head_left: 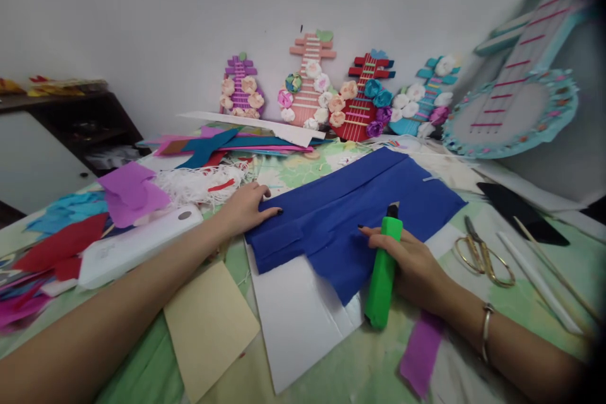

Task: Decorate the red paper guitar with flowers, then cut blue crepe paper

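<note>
Blue crepe paper (331, 202) lies across a white board (293, 322) on the green patterned cloth. At the paper's left end rests my left hand (249, 207), its thumb and fingers apart and touching the edge, with nothing gripped. My right hand (409, 265) is wrapped round a green marker-like tool (381, 284) with a dark tip pointing up, over the paper's right front part. Gold-handled scissors (483, 252) lie to the right of that hand. A purple strip (421, 356) is below my right wrist.
A beige card (213, 328) and a white device (137, 246) lie near my left arm. White shredded strands (203, 186) and coloured paper scraps (132, 192) are at the left. Decorated paper guitars (310, 85) stand against the wall. A thin stick (553, 268) lies at the right.
</note>
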{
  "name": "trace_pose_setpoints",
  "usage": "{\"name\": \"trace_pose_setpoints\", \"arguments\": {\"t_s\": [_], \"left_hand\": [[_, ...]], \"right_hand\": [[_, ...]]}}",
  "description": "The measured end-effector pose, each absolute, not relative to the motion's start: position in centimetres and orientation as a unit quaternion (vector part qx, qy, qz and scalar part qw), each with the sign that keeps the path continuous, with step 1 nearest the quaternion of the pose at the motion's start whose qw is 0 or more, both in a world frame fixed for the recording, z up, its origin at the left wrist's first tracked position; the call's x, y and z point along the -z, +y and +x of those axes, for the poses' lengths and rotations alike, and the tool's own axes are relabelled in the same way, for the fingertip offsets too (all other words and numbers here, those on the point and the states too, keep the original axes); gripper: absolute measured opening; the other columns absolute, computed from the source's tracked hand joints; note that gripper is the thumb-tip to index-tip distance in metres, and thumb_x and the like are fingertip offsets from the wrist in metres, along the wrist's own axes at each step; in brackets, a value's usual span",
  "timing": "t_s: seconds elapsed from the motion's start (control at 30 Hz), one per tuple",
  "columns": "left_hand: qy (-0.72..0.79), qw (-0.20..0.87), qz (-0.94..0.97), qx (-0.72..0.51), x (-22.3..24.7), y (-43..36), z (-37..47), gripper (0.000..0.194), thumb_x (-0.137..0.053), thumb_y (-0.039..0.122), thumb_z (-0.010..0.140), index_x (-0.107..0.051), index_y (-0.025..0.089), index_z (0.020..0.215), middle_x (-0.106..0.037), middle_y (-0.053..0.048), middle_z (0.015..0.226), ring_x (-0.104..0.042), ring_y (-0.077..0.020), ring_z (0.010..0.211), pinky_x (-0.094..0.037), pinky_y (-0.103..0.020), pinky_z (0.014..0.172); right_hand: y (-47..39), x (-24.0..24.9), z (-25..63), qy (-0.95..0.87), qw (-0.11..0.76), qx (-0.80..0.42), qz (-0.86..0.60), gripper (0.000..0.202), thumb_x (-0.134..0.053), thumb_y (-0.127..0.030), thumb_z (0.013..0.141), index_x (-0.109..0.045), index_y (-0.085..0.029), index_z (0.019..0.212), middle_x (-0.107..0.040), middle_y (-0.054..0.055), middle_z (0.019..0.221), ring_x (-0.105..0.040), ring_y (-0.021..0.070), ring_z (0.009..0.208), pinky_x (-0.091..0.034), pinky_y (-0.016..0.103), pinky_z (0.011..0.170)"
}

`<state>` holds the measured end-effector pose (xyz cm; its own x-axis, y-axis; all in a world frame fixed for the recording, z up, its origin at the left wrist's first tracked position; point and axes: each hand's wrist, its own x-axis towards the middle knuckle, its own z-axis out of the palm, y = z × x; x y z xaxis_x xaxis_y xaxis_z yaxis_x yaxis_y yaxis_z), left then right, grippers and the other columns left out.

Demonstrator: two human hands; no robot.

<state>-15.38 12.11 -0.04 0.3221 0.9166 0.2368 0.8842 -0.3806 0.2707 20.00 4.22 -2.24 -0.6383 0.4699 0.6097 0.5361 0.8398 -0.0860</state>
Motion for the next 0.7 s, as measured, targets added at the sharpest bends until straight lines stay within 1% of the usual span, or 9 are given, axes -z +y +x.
{"name": "trace_pose_setpoints", "arguments": {"t_s": [0.1, 0.13, 0.2, 0.3, 0.43, 0.5, 0.6, 0.7], "left_hand": [[0.552, 0.065, 0.814, -0.166, 0.2, 13.3, -15.0, 0.026, -0.056, 0.045, 0.082, -0.053, 0.02, 0.075, -0.058, -0.002, 0.068, -0.056, -0.02, 0.066, -0.04, -0.03, 0.062], [0.553, 0.069, 0.814, -0.165, 0.3, 13.7, -14.9, 0.024, -0.054, 0.042, 0.083, -0.05, 0.021, 0.072, -0.058, -0.002, 0.066, -0.055, -0.0194, 0.063, -0.039, -0.029, 0.06], [0.554, 0.065, 0.813, -0.17, 0.6, 14.1, -14.6, 0.02, -0.052, 0.038, 0.083, -0.048, 0.021, 0.071, -0.059, -0.004, 0.07, -0.056, -0.0205, 0.067, -0.04, -0.03, 0.062], [0.556, 0.056, 0.81, -0.178, 0.9, 14.6, -14.5, 0.019, -0.053, 0.039, 0.082, -0.048, 0.021, 0.076, -0.061, -0.008, 0.081, -0.057, -0.0237, 0.078, -0.041, -0.033, 0.068], [0.559, 0.083, 0.81, -0.156, 0.6, 15.1, -14.8, 0.02, -0.053, 0.04, 0.081, -0.049, 0.022, 0.072, -0.059, -0.003, 0.07, -0.056, -0.0207, 0.067, -0.041, -0.03, 0.063], [0.562, 0.082, 0.808, -0.156, 0.4, 15.5, -15.2, 0.021, -0.051, 0.039, 0.082, -0.048, 0.022, 0.07, -0.058, -0.002, 0.069, -0.056, -0.02, 0.067, -0.041, -0.03, 0.063], [0.572, 0.063, 0.801, -0.169, 0.4, 15.9, -15.8, 0.02, -0.051, 0.036, 0.082, -0.045, 0.022, 0.069, -0.057, -0.004, 0.071, -0.055, -0.0214, 0.07, -0.042, -0.031, 0.066], [0.577, 0.039, 0.795, -0.185, 0.6, 16.0, -16.0, 0.018, -0.052, 0.033, 0.082, -0.045, 0.022, 0.07, -0.056, -0.007, 0.075, -0.055, -0.025, 0.076, -0.043, -0.036, 0.071]], "right_hand": [[4.1, 2.1, 19.8, -0.9, 0.336, 0.058, -0.271, 0.043, -0.048, -0.003, 0.08, -0.05, -0.02, 0.119, -0.068, 0.015, 0.115, -0.067, 0.0248, 0.104, -0.056, 0.043, 0.09], [4.0, 2.0, 19.7, -0.898, 0.344, 0.06, -0.268, 0.042, -0.048, -0.003, 0.08, -0.051, -0.02, 0.119, -0.069, 0.015, 0.114, -0.068, 0.0246, 0.102, -0.056, 0.043, 0.089], [4.0, 2.0, 19.5, -0.895, 0.355, 0.06, -0.264, 0.042, -0.047, -0.002, 0.079, -0.052, -0.02, 0.118, -0.07, 0.014, 0.112, -0.069, 0.0242, 0.099, -0.057, 0.043, 0.086], [4.0, 2.0, 19.4, -0.895, 0.357, 0.05, -0.263, 0.045, -0.046, 0.0, 0.077, -0.054, -0.019, 0.117, -0.071, 0.013, 0.11, -0.07, 0.0236, 0.095, -0.058, 0.041, 0.084], [4.1, 2.1, 19.3, -0.9, 0.352, 0.035, -0.257, 0.049, -0.047, 0.0, 0.075, -0.052, -0.019, 0.12, -0.072, 0.013, 0.108, -0.071, 0.023, 0.089, -0.059, 0.04, 0.078], [4.1, 2.2, 19.3, -0.901, 0.347, 0.025, -0.26, 0.047, -0.047, -0.001, 0.076, -0.053, -0.018, 0.12, -0.072, 0.013, 0.106, -0.071, 0.0231, 0.089, -0.059, 0.038, 0.077], [4.2, 2.4, 19.3, -0.902, 0.341, 0.009, -0.264, 0.046, -0.048, -0.002, 0.076, -0.054, -0.019, 0.118, -0.072, 0.013, 0.108, -0.071, 0.0228, 0.092, -0.059, 0.038, 0.079], [4.1, 2.4, 19.3, -0.907, 0.337, -0.014, -0.252, 0.046, -0.05, -0.002, 0.075, -0.054, -0.02, 0.117, -0.071, 0.013, 0.112, -0.071, 0.022, 0.096, -0.057, 0.038, 0.085]]}}
